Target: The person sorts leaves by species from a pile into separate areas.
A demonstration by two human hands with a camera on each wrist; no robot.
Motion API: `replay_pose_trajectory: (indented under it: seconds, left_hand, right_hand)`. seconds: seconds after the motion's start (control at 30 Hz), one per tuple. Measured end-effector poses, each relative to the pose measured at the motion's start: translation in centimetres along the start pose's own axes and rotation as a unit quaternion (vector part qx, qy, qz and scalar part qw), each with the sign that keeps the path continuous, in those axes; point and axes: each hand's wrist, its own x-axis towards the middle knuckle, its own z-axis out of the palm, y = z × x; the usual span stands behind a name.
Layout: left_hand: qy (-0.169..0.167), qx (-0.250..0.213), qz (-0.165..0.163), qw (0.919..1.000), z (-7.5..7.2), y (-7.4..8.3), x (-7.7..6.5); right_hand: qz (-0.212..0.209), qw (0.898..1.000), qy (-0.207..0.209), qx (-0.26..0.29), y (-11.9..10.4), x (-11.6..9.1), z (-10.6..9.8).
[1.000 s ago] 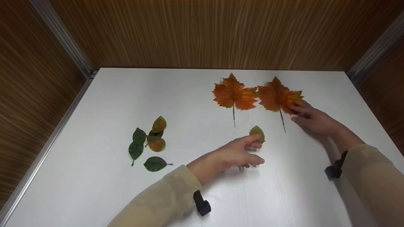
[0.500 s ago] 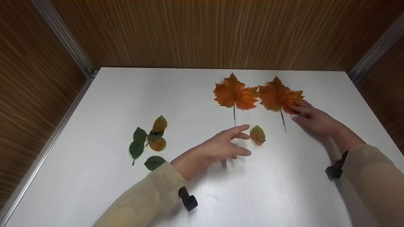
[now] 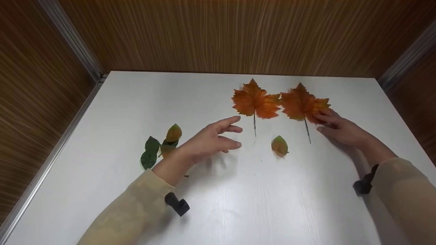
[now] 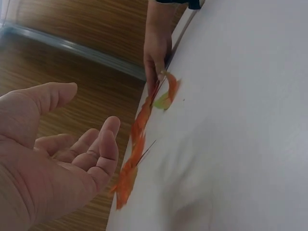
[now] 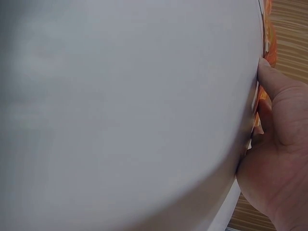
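Note:
My left hand (image 3: 211,139) hovers over the white table with spread, relaxed fingers and nothing in them; its shadow falls below it. To its right lie two orange maple leaves side by side, the left maple leaf (image 3: 253,102) and the right maple leaf (image 3: 297,102), stems towards me. The fingers of my right hand (image 3: 345,132) rest on the lower right lobe of the right maple leaf, thumb apart from it. A small green-and-orange leaf (image 3: 279,147) lies below, between the two stems. In the left wrist view it shows beyond my open left palm (image 4: 53,168).
At the left of the table (image 3: 221,217) lies a group of small leaves: green serrated leaves (image 3: 149,160) and a yellow-green leaf (image 3: 173,132). My left forearm partly covers this group. A brown wood-grain wall (image 3: 218,37) stands along the back edge.
My left hand has let go of the small green-and-orange leaf and moved left and away from it, rising off the table. The right hand has stayed on the right maple leaf.

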Motion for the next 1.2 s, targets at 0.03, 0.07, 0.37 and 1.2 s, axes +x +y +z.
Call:
replay_pose_trajectory:
  seconds: [0.03,0.07,0.37,1.2]
  left_hand:
    - [0.007,0.002,0.003,1.0000,-0.6,0.1,-0.2]
    - [0.015,0.004,0.005,0.9999,-1.1,0.1,-0.5]
    - [0.091,0.027,0.021,0.9953,-7.5,-0.4,-2.5]
    - [0.157,0.102,-0.074,0.9795,-17.6,-6.7,-3.5]
  right_hand:
    - [0.000,1.000,0.000,0.000,0.0,0.0,0.0]
    - [-0.001,1.000,0.000,0.000,0.0,0.0,0.0]
    - [-0.004,1.000,0.001,-0.001,-0.1,0.0,0.0]
    - [0.004,1.000,0.000,-0.002,-0.2,-0.2,0.0]
